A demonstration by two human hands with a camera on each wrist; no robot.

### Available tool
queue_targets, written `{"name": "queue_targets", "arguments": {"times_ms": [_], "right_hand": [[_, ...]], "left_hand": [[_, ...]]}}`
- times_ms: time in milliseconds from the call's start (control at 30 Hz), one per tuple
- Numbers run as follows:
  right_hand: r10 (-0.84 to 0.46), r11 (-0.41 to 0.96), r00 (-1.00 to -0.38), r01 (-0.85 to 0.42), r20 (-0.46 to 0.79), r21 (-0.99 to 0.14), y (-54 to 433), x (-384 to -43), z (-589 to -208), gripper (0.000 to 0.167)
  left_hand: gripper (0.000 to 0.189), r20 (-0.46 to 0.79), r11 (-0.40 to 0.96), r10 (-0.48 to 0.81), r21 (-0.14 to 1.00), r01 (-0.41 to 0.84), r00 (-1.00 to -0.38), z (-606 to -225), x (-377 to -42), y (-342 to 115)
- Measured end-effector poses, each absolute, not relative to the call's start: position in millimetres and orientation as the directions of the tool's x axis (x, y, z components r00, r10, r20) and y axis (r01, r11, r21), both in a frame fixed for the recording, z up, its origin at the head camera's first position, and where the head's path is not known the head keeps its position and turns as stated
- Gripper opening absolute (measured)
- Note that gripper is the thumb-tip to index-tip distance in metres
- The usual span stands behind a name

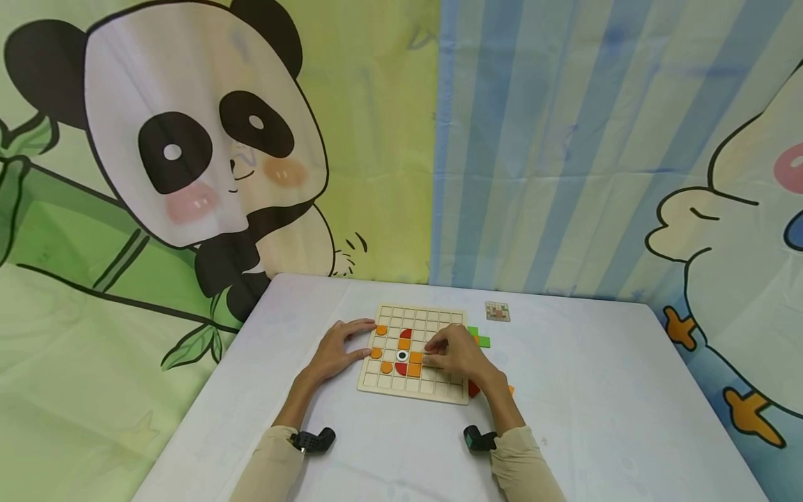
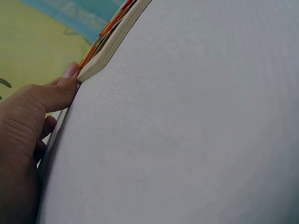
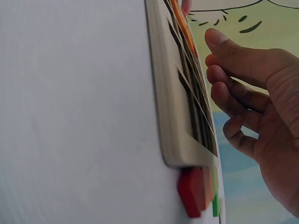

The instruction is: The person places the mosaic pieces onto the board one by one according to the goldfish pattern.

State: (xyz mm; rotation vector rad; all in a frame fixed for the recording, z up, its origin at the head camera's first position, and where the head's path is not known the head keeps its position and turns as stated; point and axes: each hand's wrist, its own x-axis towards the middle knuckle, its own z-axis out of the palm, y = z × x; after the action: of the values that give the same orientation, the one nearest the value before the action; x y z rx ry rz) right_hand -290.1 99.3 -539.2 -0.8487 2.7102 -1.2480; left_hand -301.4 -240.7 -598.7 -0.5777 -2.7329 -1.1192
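Observation:
A wooden grid board (image 1: pixel 410 396) lies on the table with coloured pieces in its left half. These include orange discs (image 1: pixel 386 367), red quarter-round pieces (image 1: pixel 406 334), orange square tiles (image 1: pixel 415 370) and an eye tile (image 1: pixel 402 355) with a black dot. My left hand (image 1: pixel 332 352) spreads thumb and forefinger along the board's left edge, the thumb (image 2: pixel 70 77) touching the rim. Over the board's middle, my right hand (image 1: pixel 461 355) has its fingertips close to the right side of an upper orange square (image 1: pixel 416 358). Its fingers (image 3: pixel 233 93) are loosely bent, with no piece visible between them.
Green pieces (image 1: pixel 483 341) lie just beyond the board's right edge. A red piece (image 1: pixel 473 389) and an orange piece (image 1: pixel 511 390) lie near the right forearm, partly covered. A small patterned card (image 1: pixel 498 312) lies at the back right. Printed curtains (image 1: pixel 376 139) hang behind the table.

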Motion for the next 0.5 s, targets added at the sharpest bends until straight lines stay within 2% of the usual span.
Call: {"name": "queue_targets", "arguments": {"times_ms": [267, 500], "right_hand": [[-0.478, 0.572, -0.857, -0.469, 0.192, -0.673, 125.3, -284.3, -524.8, 0.02], [-0.468, 0.593, -0.872, -0.432, 0.145, -0.679, 155.9, -280.5, -522.6, 0.02]], "left_hand": [[0.057, 0.261, 0.654, 0.305, 0.642, 0.4, -0.916, -599.4, -302.6, -242.5], [0.058, 0.253, 0.665, 0.298, 0.636, 0.39, -0.92, -601.2, -304.2, -241.1]]}}
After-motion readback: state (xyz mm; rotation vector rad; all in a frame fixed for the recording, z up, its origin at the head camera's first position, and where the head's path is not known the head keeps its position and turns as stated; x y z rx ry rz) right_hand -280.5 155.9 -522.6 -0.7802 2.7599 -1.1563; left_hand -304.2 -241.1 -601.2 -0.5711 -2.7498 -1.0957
